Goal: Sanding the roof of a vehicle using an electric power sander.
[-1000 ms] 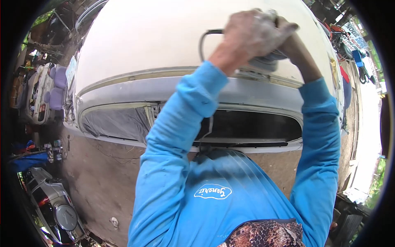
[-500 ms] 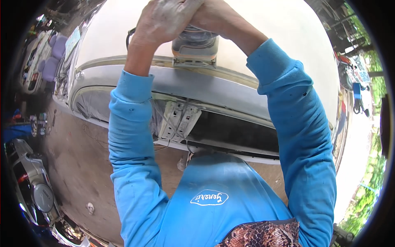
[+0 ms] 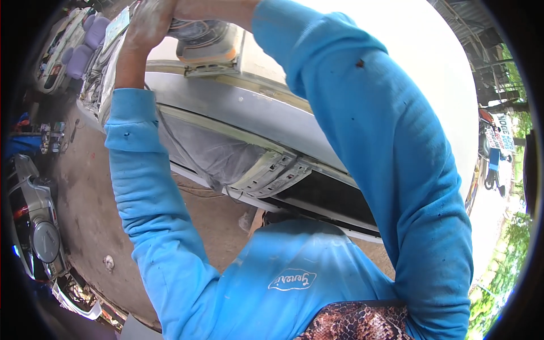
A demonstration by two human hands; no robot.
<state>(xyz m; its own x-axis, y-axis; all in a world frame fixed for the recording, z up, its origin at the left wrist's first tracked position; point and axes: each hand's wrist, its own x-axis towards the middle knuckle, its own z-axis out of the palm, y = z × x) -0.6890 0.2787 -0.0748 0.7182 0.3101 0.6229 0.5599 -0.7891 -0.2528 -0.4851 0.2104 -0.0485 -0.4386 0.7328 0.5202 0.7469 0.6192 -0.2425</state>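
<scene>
- The power sander [image 3: 207,42] — a dusty grey body over an orange-edged rectangular pad — sits flat on the upper edge of the pale, primer-coated vehicle body [image 3: 238,105], near the top of the view.
- The left hand [image 3: 148,24], white with dust, is wrapped on the sander's left side; the right hand is cut off by the top edge, so its grip cannot be told.
- Against half a second ago, the sander and both arms have swung leftward along the panel, and the right sleeve [image 3: 391,141] now fills much more of the view.
- Counted: one sander, one visible hand, two blue sleeves, one vehicle body.
</scene>
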